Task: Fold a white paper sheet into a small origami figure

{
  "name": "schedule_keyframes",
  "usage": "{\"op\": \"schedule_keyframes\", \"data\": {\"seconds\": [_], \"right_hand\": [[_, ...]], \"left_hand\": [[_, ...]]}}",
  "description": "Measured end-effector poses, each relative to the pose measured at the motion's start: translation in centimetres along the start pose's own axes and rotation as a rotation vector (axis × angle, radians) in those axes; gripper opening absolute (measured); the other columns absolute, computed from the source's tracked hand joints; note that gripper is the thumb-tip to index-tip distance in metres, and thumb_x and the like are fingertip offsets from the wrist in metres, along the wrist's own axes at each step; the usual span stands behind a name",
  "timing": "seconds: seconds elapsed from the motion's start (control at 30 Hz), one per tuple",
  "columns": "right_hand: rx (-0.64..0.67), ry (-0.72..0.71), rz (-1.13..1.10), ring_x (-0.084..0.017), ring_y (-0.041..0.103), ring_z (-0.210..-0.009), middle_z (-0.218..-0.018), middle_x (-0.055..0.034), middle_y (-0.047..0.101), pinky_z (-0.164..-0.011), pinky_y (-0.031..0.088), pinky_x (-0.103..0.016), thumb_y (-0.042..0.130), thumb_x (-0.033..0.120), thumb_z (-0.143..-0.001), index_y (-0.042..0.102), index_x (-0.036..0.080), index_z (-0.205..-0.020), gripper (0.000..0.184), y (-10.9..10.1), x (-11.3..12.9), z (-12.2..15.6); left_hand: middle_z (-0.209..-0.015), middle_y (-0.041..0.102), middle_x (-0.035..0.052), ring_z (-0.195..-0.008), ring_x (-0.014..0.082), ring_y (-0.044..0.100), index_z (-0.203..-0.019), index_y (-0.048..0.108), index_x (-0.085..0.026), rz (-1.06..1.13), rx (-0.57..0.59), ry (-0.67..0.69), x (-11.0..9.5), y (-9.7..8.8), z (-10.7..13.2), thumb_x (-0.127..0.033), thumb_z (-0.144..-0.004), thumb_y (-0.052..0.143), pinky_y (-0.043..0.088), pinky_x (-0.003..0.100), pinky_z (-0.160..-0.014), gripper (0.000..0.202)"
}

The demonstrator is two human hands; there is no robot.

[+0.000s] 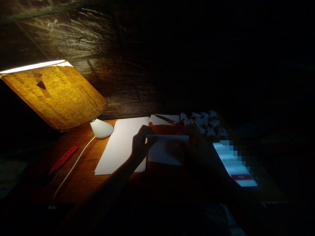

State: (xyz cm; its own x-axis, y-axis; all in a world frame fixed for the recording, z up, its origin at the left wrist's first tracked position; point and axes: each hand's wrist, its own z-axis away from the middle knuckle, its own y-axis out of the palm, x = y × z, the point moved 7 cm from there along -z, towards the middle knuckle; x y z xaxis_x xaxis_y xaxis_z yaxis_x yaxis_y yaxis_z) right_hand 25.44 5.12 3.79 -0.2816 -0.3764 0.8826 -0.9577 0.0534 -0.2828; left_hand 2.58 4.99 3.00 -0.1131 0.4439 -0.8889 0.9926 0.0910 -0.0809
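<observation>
At the far left of the table (59, 190), a lit lamp (56, 98) leans over the work, its white cord (74, 163) running down toward the near edge beside a red slotted object (64, 159). Your left forearm reaches in near that cord; a sleeve or elbow catching it could tug the lamp and shift your light.

Next comes a stack of white paper (120, 147), its edges slightly uneven; a brush of your wrist could skew it. At its right side, your left hand (143, 140) pinches the upper left corner of a sheet (161, 151), which stands between your two hands. Your right hand (188, 144) is at the sheet's right side, too deep in shadow to tell whether its fingers pinch or merely touch. Uneven pull could crease the sheet askew, and the dimness would hide it.

Just behind lies a red-handled tool (174, 123); reaching back blindly might nick you. Farther right, small folded paper pieces (209, 124) could be crushed by a sweeping forearm, or a lit phone (233, 164) nudged.
</observation>
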Motion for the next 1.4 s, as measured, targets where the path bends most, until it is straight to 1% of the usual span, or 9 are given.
{"op": "schedule_keyframes", "data": {"seconds": [0.1,0.23,0.33,0.4,0.57,0.77,0.9,1.13,1.4], "right_hand": [[0.05,0.028,-0.036,-0.026,0.062,-0.096,-0.098,-0.0061,0.068,-0.085,0.05,-0.04,0.076,0.036,-0.076,0.074,0.025,-0.087,0.016,0.3,0.2,0.0],[0.086,0.14,-0.05,-0.024,0.066,-0.084,-0.085,-0.005,0.072,-0.078,0.051,-0.038,0.073,0.033,-0.077,0.074,0.024,-0.079,0.01,0.7,0.1,0.2],[0.094,0.17,-0.045,-0.024,0.067,-0.079,-0.08,-0.0047,0.073,-0.074,0.051,-0.037,0.073,0.032,-0.078,0.075,0.024,-0.076,0.009,0.8,0.3,0.4],[0.082,0.156,-0.043,-0.024,0.068,-0.079,-0.079,-0.0048,0.073,-0.074,0.052,-0.037,0.074,0.033,-0.079,0.075,0.024,-0.074,0.01,0.7,0.4,0.4],[0.079,0.079,-0.005,-0.023,0.068,-0.083,-0.089,-0.0057,0.076,-0.075,0.052,-0.037,0.078,0.038,-0.08,0.078,0.025,-0.08,0.013,0.9,0.1,0.5],[0.092,0.016,0.022,-0.021,0.067,-0.079,-0.082,-0.0046,0.074,-0.071,0.052,-0.033,0.075,0.035,-0.084,0.077,0.023,-0.08,0.013,1.0,-0.2,0.6],[0.106,-0.009,0.018,-0.019,0.065,-0.076,-0.077,-0.0035,0.07,-0.069,0.05,-0.032,0.074,0.032,-0.084,0.074,0.022,-0.076,0.014,1.1,0.0,0.5],[0.086,0.049,-0.053,-0.018,0.064,-0.072,-0.071,-0.0021,0.067,-0.067,0.049,-0.03,0.073,0.034,-0.084,0.069,0.021,-0.07,0.02,1.3,-0.5,0.7],[0.109,0.055,-0.134,-0.018,0.066,-0.073,-0.073,-0.0018,0.07,-0.07,0.051,-0.03,0.073,0.029,-0.082,0.072,0.022,-0.072,0.012,1.4,-0.1,0.8]], "left_hand": [[-0.079,0.061,0.0025,-0.072,0.0154,0.055,-0.076,0.069,-0.018,0.04,0.059,-0.069,0.5,0.6,0.2,-0.03,-0.078,0.08,0.042,0.026,-0.063,0.016],[-0.081,0.066,0.0037,-0.073,0.0167,0.058,-0.083,0.072,-0.018,0.025,0.074,-0.123,0.9,0.8,0.4,-0.031,-0.073,0.083,0.045,0.026,-0.064,0.02],[-0.078,0.066,0.0035,-0.07,0.016,0.058,-0.085,0.074,-0.017,0.042,0.11,-0.148,0.8,1.0,0.4,-0.034,-0.074,0.082,0.044,0.025,-0.06,0.022],[-0.075,0.064,0.0028,-0.067,0.0147,0.057,-0.081,0.074,-0.017,0.061,0.134,-0.158,0.7,1.2,0.5,-0.036,-0.076,0.081,0.041,0.025,-0.058,0.021],[-0.072,0.061,0.0012,-0.063,0.0123,0.054,-0.079,0.073,-0.015,0.076,0.129,-0.195,1.0,1.2,0.6,-0.037,-0.076,0.081,0.038,0.023,-0.054,0.023],[-0.072,0.061,0.0011,-0.062,0.0116,0.052,-0.081,0.074,-0.015,0.088,0.124,-0.241,1.4,1.4,0.7,-0.035,-0.073,0.083,0.037,0.022,-0.053,0.023],[-0.069,0.059,0.0005,-0.061,0.011,0.051,-0.073,0.071,-0.015,0.108,0.126,-0.243,1.5,1.5,0.8,-0.034,-0.075,0.082,0.036,0.023,-0.053,0.022],[-0.069,0.055,-0.0003,-0.061,0.0101,0.048,-0.063,0.067,-0.015,0.192,0.11,-0.261,1.7,1.6,0.9,-0.029,-0.074,0.082,0.034,0.024,-0.055,0.023],[-0.068,0.053,-0.0005,-0.062,0.0113,0.048,-0.06,0.063,-0.015,0.242,0.136,-0.279,1.6,2.1,1.1,-0.027,-0.074,0.081,0.033,0.025,-0.056,0.025]]}}
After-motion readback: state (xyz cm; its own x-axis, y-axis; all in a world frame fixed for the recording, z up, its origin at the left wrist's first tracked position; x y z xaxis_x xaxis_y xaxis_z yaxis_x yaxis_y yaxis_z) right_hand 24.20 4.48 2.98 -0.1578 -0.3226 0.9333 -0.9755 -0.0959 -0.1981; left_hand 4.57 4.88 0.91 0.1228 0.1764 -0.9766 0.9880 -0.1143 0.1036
